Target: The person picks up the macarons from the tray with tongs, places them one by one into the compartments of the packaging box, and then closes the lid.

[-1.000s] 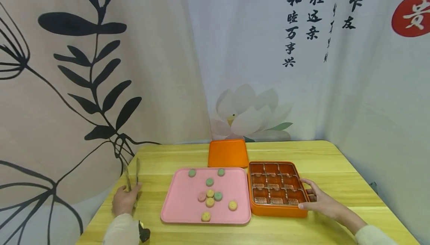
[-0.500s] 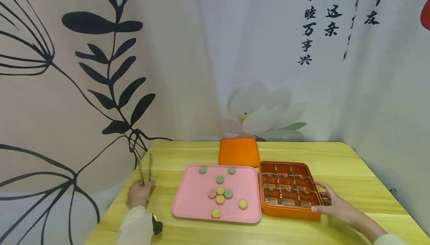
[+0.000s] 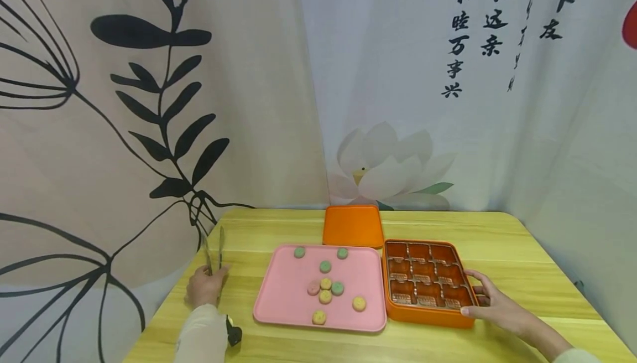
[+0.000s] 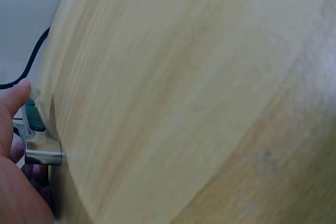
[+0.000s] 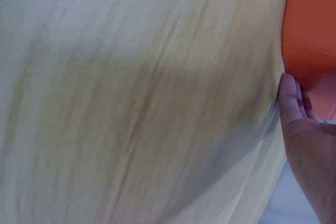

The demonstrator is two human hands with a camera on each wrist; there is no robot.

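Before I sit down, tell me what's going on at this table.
A person's left hand holds what look like metal tongs, off to the left of a pink tray. The right hand touches the right side of an open orange box divided into nine compartments. Nine small round cookies, green, yellow and pink, lie on the tray, with the tongs apart from them. What looks like the box's lid lies behind the tray.
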